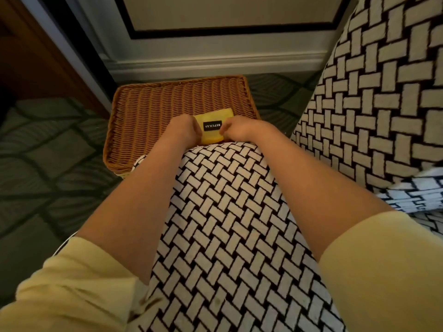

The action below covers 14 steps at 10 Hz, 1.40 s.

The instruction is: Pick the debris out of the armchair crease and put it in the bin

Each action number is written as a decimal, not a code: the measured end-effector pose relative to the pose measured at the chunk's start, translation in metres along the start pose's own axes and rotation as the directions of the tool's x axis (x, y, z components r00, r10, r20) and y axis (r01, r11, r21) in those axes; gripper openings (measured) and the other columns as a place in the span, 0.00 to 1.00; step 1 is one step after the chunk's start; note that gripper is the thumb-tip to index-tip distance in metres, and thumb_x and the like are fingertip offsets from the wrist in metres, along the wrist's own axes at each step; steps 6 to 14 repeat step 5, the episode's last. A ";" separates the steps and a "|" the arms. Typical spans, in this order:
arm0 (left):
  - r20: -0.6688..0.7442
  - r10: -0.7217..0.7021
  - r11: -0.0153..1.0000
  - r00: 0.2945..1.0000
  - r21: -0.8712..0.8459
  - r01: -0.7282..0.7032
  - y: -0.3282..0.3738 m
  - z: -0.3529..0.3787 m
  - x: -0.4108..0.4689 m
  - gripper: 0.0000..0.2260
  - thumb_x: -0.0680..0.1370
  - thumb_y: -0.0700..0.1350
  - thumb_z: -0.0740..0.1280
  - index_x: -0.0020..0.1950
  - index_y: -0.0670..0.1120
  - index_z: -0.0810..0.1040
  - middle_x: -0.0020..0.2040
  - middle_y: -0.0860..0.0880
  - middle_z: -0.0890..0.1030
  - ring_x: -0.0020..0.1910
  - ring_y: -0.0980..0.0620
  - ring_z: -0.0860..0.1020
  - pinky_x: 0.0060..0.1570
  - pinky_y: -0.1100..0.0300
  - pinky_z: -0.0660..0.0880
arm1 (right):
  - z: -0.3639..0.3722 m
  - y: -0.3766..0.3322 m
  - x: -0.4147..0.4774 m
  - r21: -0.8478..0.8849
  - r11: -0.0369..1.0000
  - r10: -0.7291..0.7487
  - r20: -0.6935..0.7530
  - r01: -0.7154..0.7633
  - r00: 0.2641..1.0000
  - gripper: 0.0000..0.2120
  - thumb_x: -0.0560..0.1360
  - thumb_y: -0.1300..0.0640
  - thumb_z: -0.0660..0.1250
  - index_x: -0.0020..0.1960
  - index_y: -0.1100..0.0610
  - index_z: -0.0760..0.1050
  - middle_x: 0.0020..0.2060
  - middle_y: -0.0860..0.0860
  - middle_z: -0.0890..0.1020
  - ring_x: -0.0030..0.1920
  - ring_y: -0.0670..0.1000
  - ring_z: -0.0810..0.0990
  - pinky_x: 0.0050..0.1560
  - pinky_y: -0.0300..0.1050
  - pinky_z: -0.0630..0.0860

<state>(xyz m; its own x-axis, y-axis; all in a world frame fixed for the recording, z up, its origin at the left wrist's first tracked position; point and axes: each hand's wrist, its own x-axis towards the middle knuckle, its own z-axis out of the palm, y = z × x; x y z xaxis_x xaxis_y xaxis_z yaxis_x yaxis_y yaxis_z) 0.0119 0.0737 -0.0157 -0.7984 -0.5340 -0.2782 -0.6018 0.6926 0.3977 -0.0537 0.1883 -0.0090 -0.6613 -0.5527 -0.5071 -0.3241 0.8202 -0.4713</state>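
pinching yellow packet between fingers

The floor was covered with dark green leaf-patterned carpet. A wicker basket was set directly on it, near the skirting board and just beside the armchair.

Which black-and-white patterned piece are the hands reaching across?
The rounded centre piece ending at the wicker basket. The big piece and the fine-patterned cloth lie off to the right.
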 end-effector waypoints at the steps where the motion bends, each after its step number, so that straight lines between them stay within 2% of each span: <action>1: 0.018 0.010 0.999 1.000 -0.040 -0.009 -0.003 0.000 -0.001 0.05 0.73 0.38 0.68 0.46 0.46 0.77 0.59 0.43 0.76 0.59 0.46 0.73 0.58 0.56 0.70 | 0.001 0.002 0.003 0.028 0.999 0.018 -0.020 -0.018 1.000 0.17 0.76 0.59 0.60 0.64 0.59 0.72 0.61 0.55 0.75 0.59 0.54 0.73 0.59 0.46 0.69; 2: -0.013 0.026 0.997 1.000 -0.068 -0.027 -0.004 -0.001 -0.004 0.06 0.73 0.36 0.68 0.43 0.48 0.76 0.59 0.43 0.75 0.59 0.46 0.74 0.58 0.56 0.71 | 0.004 0.004 0.002 0.025 0.999 0.045 -0.130 -0.042 0.990 0.13 0.75 0.57 0.61 0.57 0.61 0.75 0.51 0.55 0.77 0.49 0.53 0.74 0.46 0.44 0.70; 3: -0.135 0.059 0.992 0.989 -0.101 -0.073 0.001 -0.005 -0.017 0.05 0.75 0.38 0.64 0.48 0.46 0.78 0.56 0.44 0.77 0.55 0.46 0.75 0.50 0.57 0.73 | 0.002 0.006 -0.012 0.068 0.998 0.014 -0.394 0.014 0.919 0.10 0.76 0.58 0.59 0.49 0.60 0.78 0.43 0.53 0.78 0.45 0.53 0.77 0.41 0.44 0.71; 4: -0.210 0.078 0.985 0.975 -0.132 -0.107 0.004 -0.005 -0.037 0.06 0.77 0.42 0.63 0.51 0.48 0.77 0.53 0.47 0.77 0.48 0.49 0.76 0.45 0.56 0.74 | 0.003 0.004 -0.035 0.140 0.987 0.007 -0.510 0.075 0.860 0.11 0.77 0.57 0.59 0.46 0.58 0.80 0.42 0.52 0.80 0.42 0.51 0.78 0.41 0.45 0.76; 5: -0.159 0.085 0.990 0.984 -0.095 -0.101 0.009 -0.004 -0.060 0.05 0.78 0.48 0.60 0.49 0.51 0.75 0.50 0.45 0.80 0.46 0.45 0.78 0.45 0.53 0.76 | 0.008 0.008 -0.060 0.120 0.987 -0.027 -0.523 0.105 0.852 0.12 0.78 0.55 0.58 0.46 0.56 0.79 0.40 0.51 0.80 0.41 0.51 0.78 0.39 0.44 0.74; 14: -0.159 0.085 0.990 0.984 -0.095 -0.101 0.009 -0.004 -0.060 0.05 0.78 0.48 0.60 0.49 0.51 0.75 0.50 0.45 0.80 0.46 0.45 0.78 0.45 0.53 0.76 | 0.008 0.008 -0.060 0.120 0.987 -0.027 -0.523 0.105 0.852 0.12 0.78 0.55 0.58 0.46 0.56 0.79 0.40 0.51 0.80 0.41 0.51 0.78 0.39 0.44 0.74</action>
